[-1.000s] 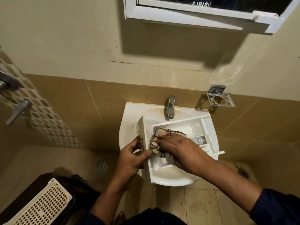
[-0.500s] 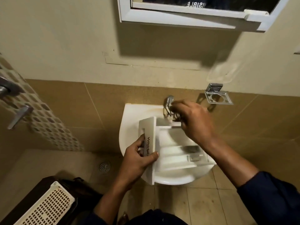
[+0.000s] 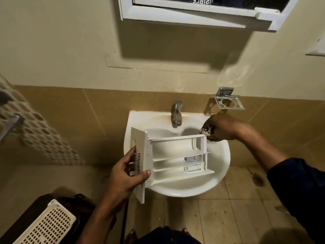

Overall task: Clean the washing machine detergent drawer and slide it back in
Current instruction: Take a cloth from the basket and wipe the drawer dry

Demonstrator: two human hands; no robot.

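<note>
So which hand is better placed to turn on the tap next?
Probably the right hand. It is beside the tap at the sink's back rim, though bunching the cloth. The left hand is busy gripping the drawer's front panel over the basin.

— What can't you make out from your view?
— Your right hand (image 3: 222, 128) hides most of the patterned cloth (image 3: 206, 130). Your left hand (image 3: 127, 175) covers part of the drawer (image 3: 173, 161) lettering.
— And the edges?
— The mirror frame (image 3: 190, 14) is cut off above.
</note>
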